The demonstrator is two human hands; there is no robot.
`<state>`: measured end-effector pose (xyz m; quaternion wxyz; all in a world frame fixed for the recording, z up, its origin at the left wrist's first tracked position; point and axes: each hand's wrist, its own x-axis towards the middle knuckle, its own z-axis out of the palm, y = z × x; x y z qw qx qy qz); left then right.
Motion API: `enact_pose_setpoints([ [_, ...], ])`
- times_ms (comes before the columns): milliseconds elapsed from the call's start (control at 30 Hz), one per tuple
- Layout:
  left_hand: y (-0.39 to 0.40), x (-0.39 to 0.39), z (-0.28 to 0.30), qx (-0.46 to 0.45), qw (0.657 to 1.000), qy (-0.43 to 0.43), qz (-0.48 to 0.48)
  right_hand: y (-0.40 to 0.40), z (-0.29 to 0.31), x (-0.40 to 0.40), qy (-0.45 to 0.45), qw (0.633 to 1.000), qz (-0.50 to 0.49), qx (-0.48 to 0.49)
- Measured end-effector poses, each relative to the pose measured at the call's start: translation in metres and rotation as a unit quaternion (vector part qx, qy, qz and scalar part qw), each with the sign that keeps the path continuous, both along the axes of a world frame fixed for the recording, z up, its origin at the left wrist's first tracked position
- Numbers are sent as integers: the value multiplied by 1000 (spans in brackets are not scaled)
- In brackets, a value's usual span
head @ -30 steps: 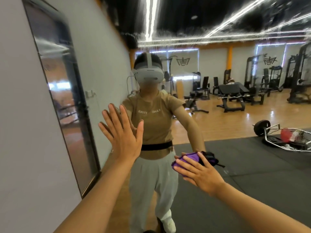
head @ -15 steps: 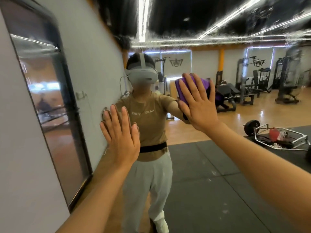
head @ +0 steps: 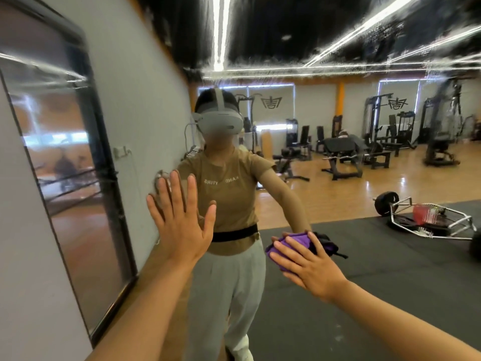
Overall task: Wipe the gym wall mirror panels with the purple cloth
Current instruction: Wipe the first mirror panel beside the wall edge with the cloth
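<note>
Purple cloth (head: 291, 243) sits bunched under the right hand (head: 309, 267), whose straight fingers press it flat against the mirror panel (head: 364, 295), low and right of centre. Left hand (head: 182, 225) is spread flat on the glass, higher and to the left, holding nothing. Unwiped glass likely lies above, so the right hand's stroke should run upward.

Purple cloth (head: 299, 243) mostly covered by the right hand (head: 309, 264). Both forearms cut off by the bottom edge. Reflected face blurred. Shirt lettering mirrored, not fully legible. Ceiling lights smeared.
</note>
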<state>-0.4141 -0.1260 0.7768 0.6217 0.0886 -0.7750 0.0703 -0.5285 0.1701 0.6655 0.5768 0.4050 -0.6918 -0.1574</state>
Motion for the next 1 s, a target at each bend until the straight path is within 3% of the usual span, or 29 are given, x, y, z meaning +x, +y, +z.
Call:
enact_pose_setpoints([
  [133, 0, 1, 0, -15, 1000, -7, 18, 7, 52, -8, 1, 999, 30, 18],
  [367, 0, 2, 1, -10, 999, -14, 30, 2, 213, -9, -49, 980, 37, -188],
  [467, 8, 4, 3, 5, 1000, -11, 22, -5, 235, -10, -68, 956, 41, -282],
  [600, 30, 2, 7, 50, 999, -1, 10, -10, 185, -9, -51, 952, 40, -301],
  [833, 36, -8, 7, 68, 998, 9, 14, 13, 5, -10, -77, 976, -6, -204],
  [1000, 31, -13, 4, 58, 998, -1, 36, 23, 5, -14, -78, 982, -16, -170],
])
